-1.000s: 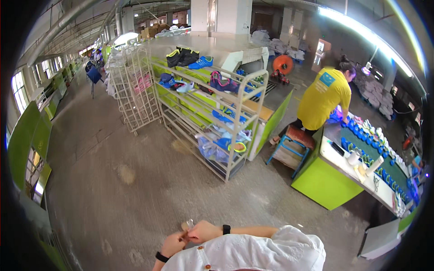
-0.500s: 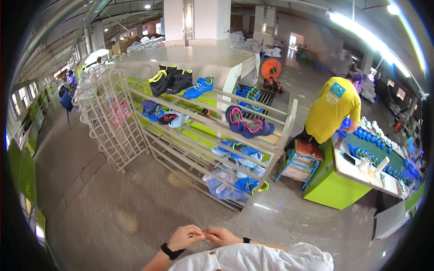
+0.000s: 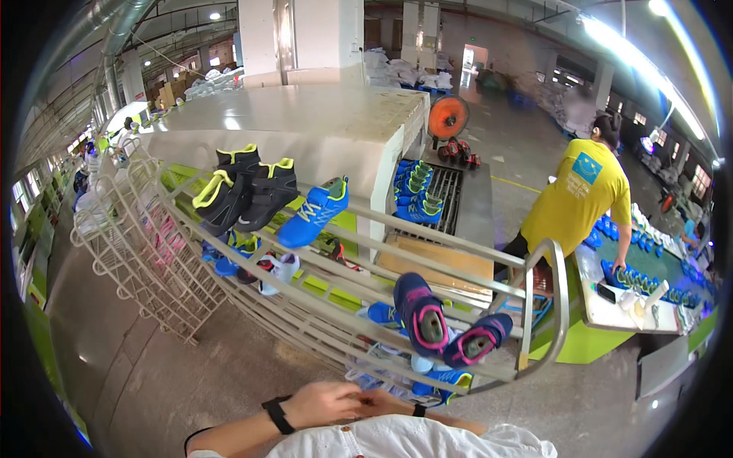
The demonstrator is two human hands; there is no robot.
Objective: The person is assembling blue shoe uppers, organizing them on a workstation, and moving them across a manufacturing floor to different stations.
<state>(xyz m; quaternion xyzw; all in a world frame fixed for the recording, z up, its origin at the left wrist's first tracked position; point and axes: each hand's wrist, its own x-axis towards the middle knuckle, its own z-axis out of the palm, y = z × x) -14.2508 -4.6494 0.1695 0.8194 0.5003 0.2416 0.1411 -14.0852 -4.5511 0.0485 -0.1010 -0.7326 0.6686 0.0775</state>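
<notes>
My left hand (image 3: 324,404) and my right hand (image 3: 379,401) meet in front of my white shirt, fingers curled in against each other. Whether anything is between the fingers I cannot make out; the left hand partly covers the right. Beyond them stands a pale metal shoe rack (image 3: 563,294), which neither hand touches. Its top tier bears black boots with yellow-green collars (image 3: 265,196), a blue sports shoe (image 3: 314,215) and a pair of navy shoes with pink trim (image 3: 416,309). More shoes, among them a blue one with yellow-green edging (image 3: 443,385), lie on lower tiers.
Behind the rack is a large pale machine housing (image 3: 305,114), with blue shoes (image 3: 416,191) on a roller conveyor. To the right, a person in a yellow shirt (image 3: 573,198) works at a bench (image 3: 603,309) lined with shoes. A wire cart (image 3: 145,252) adjoins the rack's left.
The rack now appears closer and larger, my view having moved toward it. My hands remain together, the left now covering more of the right. The person in yellow has reached toward the bench's shoes.
</notes>
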